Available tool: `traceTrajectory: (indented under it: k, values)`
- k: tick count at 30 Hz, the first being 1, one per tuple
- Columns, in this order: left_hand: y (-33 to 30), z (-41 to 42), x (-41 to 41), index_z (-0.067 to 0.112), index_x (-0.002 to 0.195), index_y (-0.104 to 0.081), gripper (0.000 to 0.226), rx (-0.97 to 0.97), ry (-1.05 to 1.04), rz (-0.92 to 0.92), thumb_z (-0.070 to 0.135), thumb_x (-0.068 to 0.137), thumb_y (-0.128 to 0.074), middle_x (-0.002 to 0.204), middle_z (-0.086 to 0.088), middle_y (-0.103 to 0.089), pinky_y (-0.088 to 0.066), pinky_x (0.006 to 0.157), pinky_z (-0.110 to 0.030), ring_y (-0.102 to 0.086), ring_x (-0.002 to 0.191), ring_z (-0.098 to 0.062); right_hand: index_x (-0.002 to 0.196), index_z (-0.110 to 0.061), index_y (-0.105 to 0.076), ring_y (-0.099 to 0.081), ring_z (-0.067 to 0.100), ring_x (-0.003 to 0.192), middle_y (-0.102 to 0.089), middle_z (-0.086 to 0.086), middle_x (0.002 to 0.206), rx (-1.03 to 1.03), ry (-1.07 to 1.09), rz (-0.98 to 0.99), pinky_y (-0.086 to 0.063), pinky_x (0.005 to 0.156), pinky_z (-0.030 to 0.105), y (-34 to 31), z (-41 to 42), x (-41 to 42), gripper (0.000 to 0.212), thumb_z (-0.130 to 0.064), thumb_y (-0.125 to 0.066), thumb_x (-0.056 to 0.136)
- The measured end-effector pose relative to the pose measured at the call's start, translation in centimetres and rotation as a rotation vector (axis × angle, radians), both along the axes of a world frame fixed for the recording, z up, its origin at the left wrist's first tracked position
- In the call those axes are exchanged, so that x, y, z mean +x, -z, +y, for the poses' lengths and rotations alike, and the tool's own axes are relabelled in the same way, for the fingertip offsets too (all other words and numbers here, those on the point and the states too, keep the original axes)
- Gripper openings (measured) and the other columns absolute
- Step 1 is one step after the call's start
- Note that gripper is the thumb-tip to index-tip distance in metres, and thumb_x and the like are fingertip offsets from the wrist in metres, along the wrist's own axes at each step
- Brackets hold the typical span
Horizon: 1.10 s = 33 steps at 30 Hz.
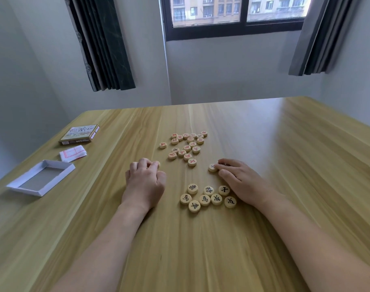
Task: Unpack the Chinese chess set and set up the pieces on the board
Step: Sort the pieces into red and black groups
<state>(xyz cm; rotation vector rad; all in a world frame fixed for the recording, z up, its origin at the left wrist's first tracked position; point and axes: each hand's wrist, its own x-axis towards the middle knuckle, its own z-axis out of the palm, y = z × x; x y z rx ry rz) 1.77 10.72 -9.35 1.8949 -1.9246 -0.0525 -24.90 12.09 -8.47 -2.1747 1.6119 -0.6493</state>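
Bare wooden table (180, 249) nearest, wide open between and beside both forearms. Next, eight black-marked pieces (207, 197) bunched together, touching the right hand (241, 182) on its inner side. Right hand flat, fingers straight, fingertips touching a single piece (212, 167). Left hand (145, 180) curled, pinching a piece (156, 164) at the fingertips. Beyond, between the hands and farther out, a loose cluster of red-marked pieces (186, 146), some touching. Well left: open white box tray (42, 178) near the table's edge, nothing inside; just past it a folded board sheet (73, 153) with red lines; then the printed box lid (79, 134). Clear tabletop right and far, up to the wall under the window (234, 11).
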Motion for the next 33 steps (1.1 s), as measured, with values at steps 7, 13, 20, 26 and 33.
traceTrajectory:
  k: [7,13,20,26,33]
  values:
    - [-1.4,4.1,0.1,0.016,0.098,-0.075,0.041,0.009,0.315,0.71,0.019,0.078,-0.04,0.102,0.008,-0.059,-0.044,0.067,-0.017,-0.057,0.071,-0.006,0.122,-0.034,-0.065,-0.054,-0.003,0.118,-0.065,-0.019,0.121,0.051,-0.101,-0.422,-0.04,0.105,0.028,-0.1,1.6,-0.4,0.043,-0.047,-0.036,0.092]
    - [-0.4,2.5,-0.2,0.013,0.095,-0.075,0.044,0.001,0.182,0.526,-0.009,0.084,-0.039,0.101,0.004,-0.064,-0.045,0.079,-0.013,-0.063,0.09,-0.006,0.123,-0.021,-0.064,-0.063,0.011,0.101,-0.07,-0.005,0.107,-0.053,0.152,-0.69,-0.047,0.09,0.028,0.0,0.3,-0.3,0.048,-0.043,-0.035,0.092]
    - [-0.5,0.2,1.0,0.02,0.097,-0.071,0.041,0.057,0.16,0.825,-0.006,0.088,-0.041,0.102,-0.003,-0.063,-0.045,0.072,-0.018,-0.058,0.083,-0.009,0.099,-0.025,-0.07,-0.059,0.016,0.101,-0.07,-0.009,0.097,0.099,0.504,-0.785,-0.042,0.095,0.038,-1.3,-3.4,1.9,0.038,-0.03,-0.033,0.09]
    - [-1.2,-3.8,-0.9,0.044,0.122,-0.059,0.056,0.1,0.064,0.346,0.047,0.078,-0.024,0.135,0.012,-0.045,-0.019,0.11,-0.04,-0.032,0.129,-0.018,0.106,-0.034,-0.067,-0.056,0.009,0.106,-0.067,-0.02,0.103,0.057,0.393,-0.487,-0.037,0.103,0.044,-0.5,-2.8,2.3,0.038,-0.038,-0.032,0.096]
    - [-1.0,-7.4,-2.4,0.046,0.135,-0.052,0.067,0.17,0.018,0.138,0.047,0.081,-0.013,0.15,0.01,-0.032,-0.012,0.109,-0.043,-0.018,0.137,-0.019,0.116,-0.035,-0.065,-0.051,0.013,0.118,-0.065,-0.012,0.12,0.03,0.329,-0.357,-0.03,0.108,0.043,-0.2,-3.0,2.4,0.054,-0.048,-0.023,0.084]
